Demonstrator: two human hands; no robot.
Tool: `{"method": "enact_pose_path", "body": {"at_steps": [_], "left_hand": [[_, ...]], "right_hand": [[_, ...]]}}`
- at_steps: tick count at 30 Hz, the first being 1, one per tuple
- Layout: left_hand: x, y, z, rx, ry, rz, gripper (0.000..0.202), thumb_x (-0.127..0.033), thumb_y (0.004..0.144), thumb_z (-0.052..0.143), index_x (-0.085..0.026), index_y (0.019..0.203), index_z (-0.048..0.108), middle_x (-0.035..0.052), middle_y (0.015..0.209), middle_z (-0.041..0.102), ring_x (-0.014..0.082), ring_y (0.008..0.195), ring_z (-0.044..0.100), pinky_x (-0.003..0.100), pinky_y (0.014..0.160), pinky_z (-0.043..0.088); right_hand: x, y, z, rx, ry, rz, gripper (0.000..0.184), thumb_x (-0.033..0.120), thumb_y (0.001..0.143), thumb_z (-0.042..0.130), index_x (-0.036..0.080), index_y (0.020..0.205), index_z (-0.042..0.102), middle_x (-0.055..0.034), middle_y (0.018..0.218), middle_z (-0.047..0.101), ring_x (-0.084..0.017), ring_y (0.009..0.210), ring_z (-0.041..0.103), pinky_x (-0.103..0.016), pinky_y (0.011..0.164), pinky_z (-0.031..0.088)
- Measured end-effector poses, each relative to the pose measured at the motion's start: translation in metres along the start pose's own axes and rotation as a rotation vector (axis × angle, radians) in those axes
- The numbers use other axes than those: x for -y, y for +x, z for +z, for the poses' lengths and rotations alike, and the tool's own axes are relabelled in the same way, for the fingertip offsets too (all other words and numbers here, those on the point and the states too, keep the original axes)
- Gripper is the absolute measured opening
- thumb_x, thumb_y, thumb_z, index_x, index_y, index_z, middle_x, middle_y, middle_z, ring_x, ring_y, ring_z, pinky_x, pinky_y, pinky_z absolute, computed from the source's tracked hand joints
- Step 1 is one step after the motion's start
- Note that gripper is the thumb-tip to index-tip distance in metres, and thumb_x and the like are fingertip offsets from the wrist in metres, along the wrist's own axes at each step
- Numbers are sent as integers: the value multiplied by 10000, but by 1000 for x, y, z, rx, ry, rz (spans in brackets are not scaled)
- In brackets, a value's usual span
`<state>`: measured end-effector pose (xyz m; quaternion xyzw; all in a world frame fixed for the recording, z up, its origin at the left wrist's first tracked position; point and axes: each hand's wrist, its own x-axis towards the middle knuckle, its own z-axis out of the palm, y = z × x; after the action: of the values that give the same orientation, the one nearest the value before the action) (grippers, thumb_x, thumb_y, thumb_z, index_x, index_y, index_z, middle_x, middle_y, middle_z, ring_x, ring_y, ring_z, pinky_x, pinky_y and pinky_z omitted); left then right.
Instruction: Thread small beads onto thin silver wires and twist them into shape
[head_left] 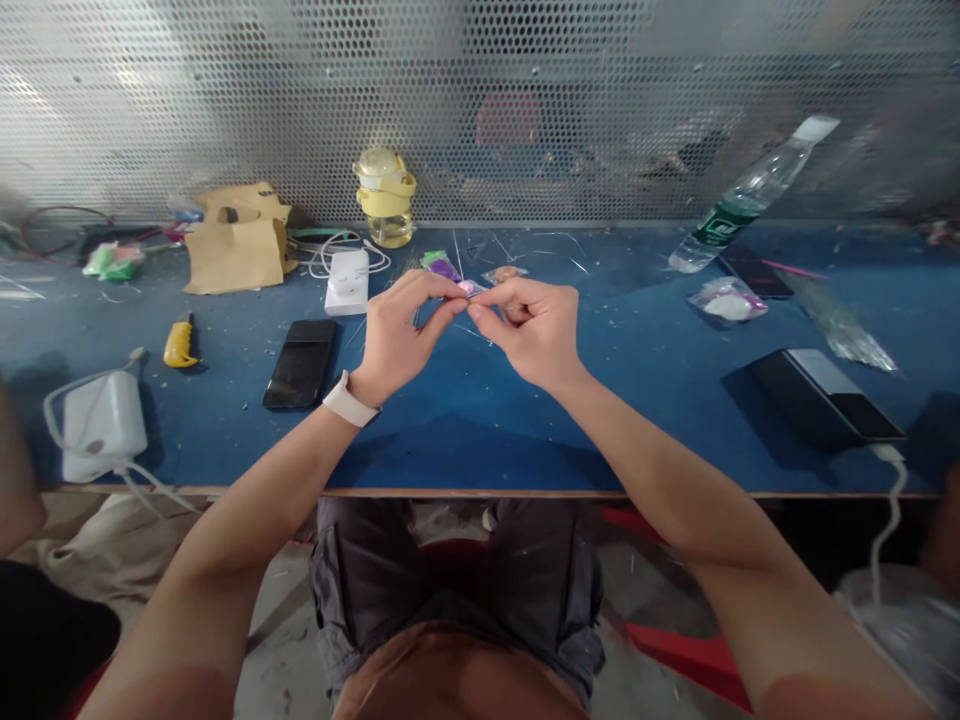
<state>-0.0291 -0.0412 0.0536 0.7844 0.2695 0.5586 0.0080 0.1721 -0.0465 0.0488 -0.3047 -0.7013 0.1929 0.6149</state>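
Note:
Above the middle of the table, my left hand and my right hand meet at the fingertips. Both are closed in a pinch, thumb against forefinger, at one tiny thin piece that is too small to name. A white band circles my left wrist. Just behind the fingers lie a purple packet, a green packet and a small clear bag with something tan. Fine clear strands are scattered around them; part of this group is hidden by my hands.
Left of my hands are a black phone, a white power bank, a yellow cutter and brown paper. A yellow-lidded cup and a leaning water bottle stand by the perforated metal panel. A phone on a dark stand is at right.

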Motion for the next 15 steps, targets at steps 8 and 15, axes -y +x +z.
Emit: {"method": "enact_pose_path", "body": {"at_steps": [8,15], "left_hand": [[7,-1,1,48,60,117,134,-305,1165,639,-224,1113,732,34,1049,805,170,987,785,325,875,627],[5,-3,3,33,70,199,101,-243,1171,597,-250,1167,697,42,1105,735,175,1030,742,344,921,622]], "right_hand": [[0,1,-3,9,-43,-71,258,479,981,832,269,833,844,120,552,263,-102,552,259,-484,1050,556],[-17,15,-18,276,417,185,339,560,1031,732,259,1022,886,33,662,598,-124,572,523,-275,540,472]]}}
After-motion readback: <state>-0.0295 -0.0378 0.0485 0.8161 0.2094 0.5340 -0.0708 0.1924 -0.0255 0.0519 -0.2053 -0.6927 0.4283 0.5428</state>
